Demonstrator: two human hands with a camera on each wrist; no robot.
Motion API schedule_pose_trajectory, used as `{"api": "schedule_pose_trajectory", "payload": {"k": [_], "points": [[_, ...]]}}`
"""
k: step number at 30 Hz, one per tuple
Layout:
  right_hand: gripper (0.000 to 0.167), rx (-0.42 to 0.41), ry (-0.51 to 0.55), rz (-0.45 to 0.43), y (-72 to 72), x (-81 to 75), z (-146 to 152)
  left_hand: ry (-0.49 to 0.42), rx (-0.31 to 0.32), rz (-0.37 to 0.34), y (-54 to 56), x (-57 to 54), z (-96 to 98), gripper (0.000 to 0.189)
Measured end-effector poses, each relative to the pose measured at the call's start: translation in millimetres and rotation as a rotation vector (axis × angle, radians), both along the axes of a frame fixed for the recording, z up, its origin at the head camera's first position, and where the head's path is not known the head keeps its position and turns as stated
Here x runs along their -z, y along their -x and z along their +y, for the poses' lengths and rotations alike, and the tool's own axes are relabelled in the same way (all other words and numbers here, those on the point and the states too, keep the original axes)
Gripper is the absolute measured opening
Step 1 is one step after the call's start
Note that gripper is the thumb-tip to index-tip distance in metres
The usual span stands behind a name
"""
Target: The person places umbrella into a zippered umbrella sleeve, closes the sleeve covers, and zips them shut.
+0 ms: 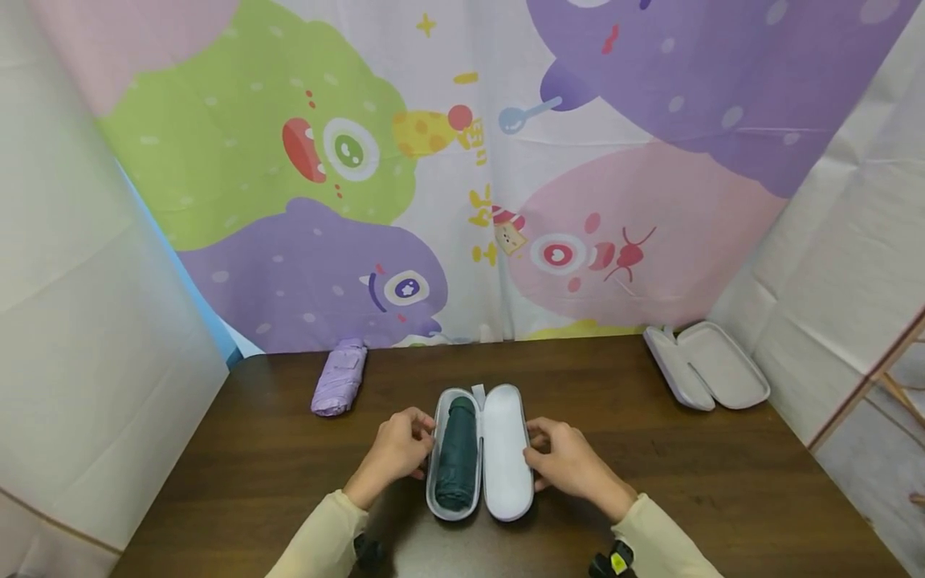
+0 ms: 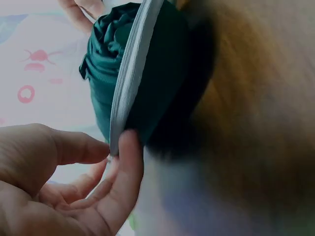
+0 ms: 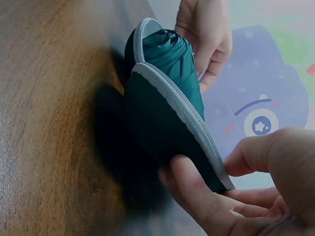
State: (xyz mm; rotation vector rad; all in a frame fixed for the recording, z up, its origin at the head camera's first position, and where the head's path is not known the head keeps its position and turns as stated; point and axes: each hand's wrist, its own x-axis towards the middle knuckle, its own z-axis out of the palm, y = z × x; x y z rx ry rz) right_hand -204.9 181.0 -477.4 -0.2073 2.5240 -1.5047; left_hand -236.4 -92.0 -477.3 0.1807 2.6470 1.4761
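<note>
A zip-edged case [image 1: 508,457] lies spread open near the middle of the table, dark green outside and pale inside. A dark green folded umbrella [image 1: 457,461] rests lengthwise in its left half; the right half holds nothing. My left hand [image 1: 397,443] pinches the outer rim of the left half, thumb on the grey zip edge [image 2: 129,81] and a finger against the outside. On the opposite side, my right hand [image 1: 567,457] pinches the rim of the right half the same way, fingers under its green shell [image 3: 157,123].
Toward the back left of the brown table [image 1: 275,449] lies a purple folded umbrella [image 1: 340,377]. A second case [image 1: 730,369], pale inside and lilac outside, sits open at the back right. Behind the table hangs a cartoon-printed curtain [image 1: 470,305].
</note>
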Motion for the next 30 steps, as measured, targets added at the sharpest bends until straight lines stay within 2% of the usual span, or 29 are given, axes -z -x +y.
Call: {"api": "schedule_pose_trajectory", "payload": {"k": [5,9,13,23,30], "points": [[0.045,0.018,-0.015,0.037,-0.2,1.6,-1.5,-0.143,-0.01,-0.074,-2.4,6.7,-5.7,0.032],[0.044,0.039,-0.002,0.038,-0.5,4.9,-2.0,-0.278,0.016,-0.151,-4.6,10.1,-9.1,0.035],[0.043,0.064,0.023,0.036,-0.4,7.9,-1.5,-0.365,0.052,-0.2,-5.0,15.2,-11.2,0.033],[0.043,0.054,0.101,0.068,0.7,10.8,6.6,-0.435,0.086,-0.244,-5.0,27.8,-7.2,0.036],[0.051,0.022,0.113,0.073,0.9,9.0,5.4,-0.46,0.081,-0.271,-4.5,29.1,-6.3,0.037]]}}
